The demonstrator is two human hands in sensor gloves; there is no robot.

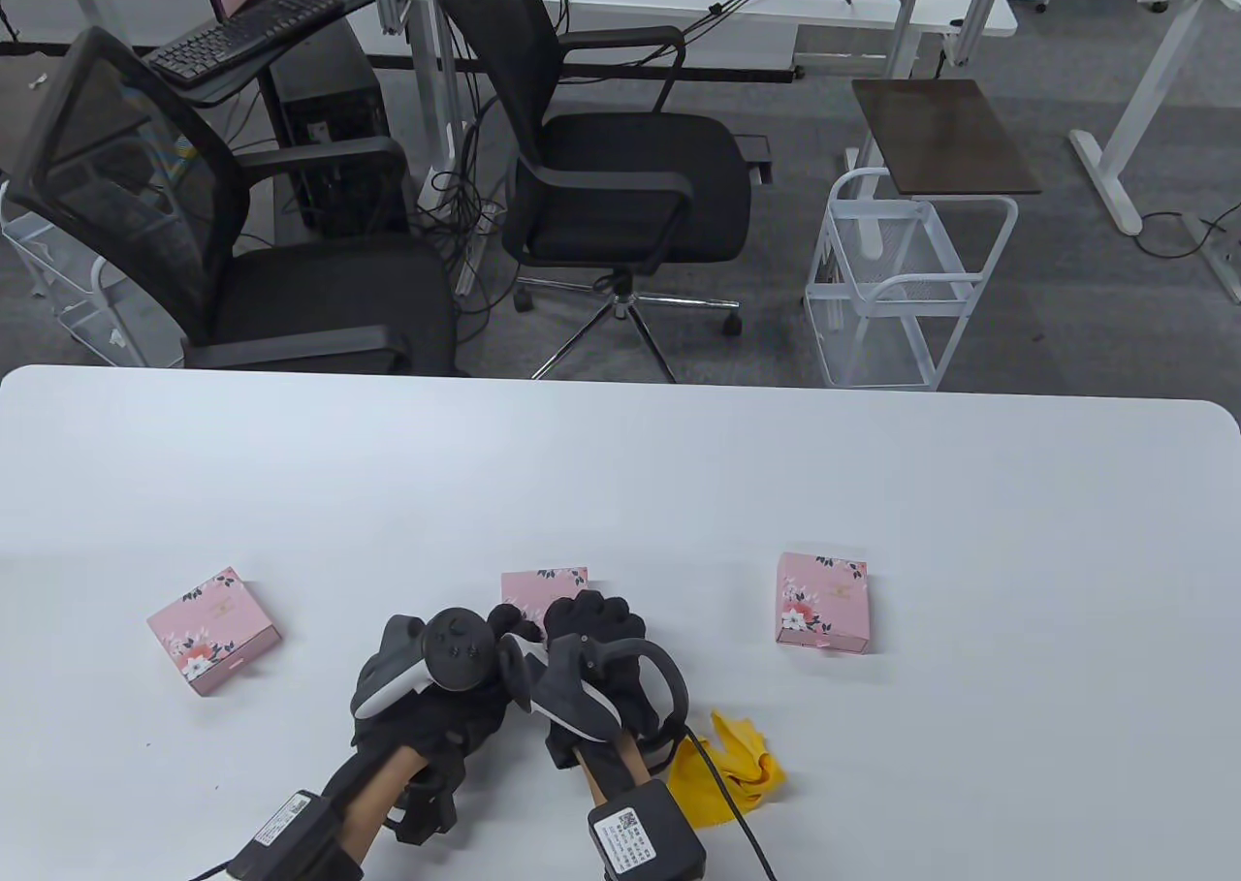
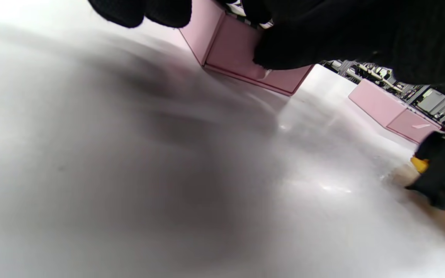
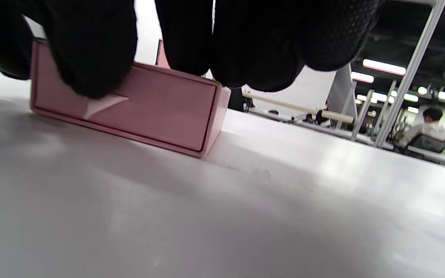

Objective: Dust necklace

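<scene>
Three pink floral boxes lie on the white table (image 1: 620, 474); no necklace shows. My hands meet at the middle box (image 1: 543, 585). My right hand (image 1: 587, 619) grips it: in the right wrist view its thumb (image 3: 87, 65) presses the drawer front (image 3: 160, 112) by the white pull tab (image 3: 104, 103), with the other fingers curled over the top. My left hand (image 1: 509, 621) is at the box's near left corner (image 2: 230, 46), fingertips (image 2: 141, 11) hanging just beside it. A crumpled yellow cloth (image 1: 737, 765) lies right of my right wrist.
A second pink box (image 1: 824, 600) lies to the right and a third (image 1: 213, 629) to the left. Cables run from both wrists off the near edge. Office chairs (image 1: 620, 183) and a white wire cart (image 1: 902, 280) stand beyond the far edge.
</scene>
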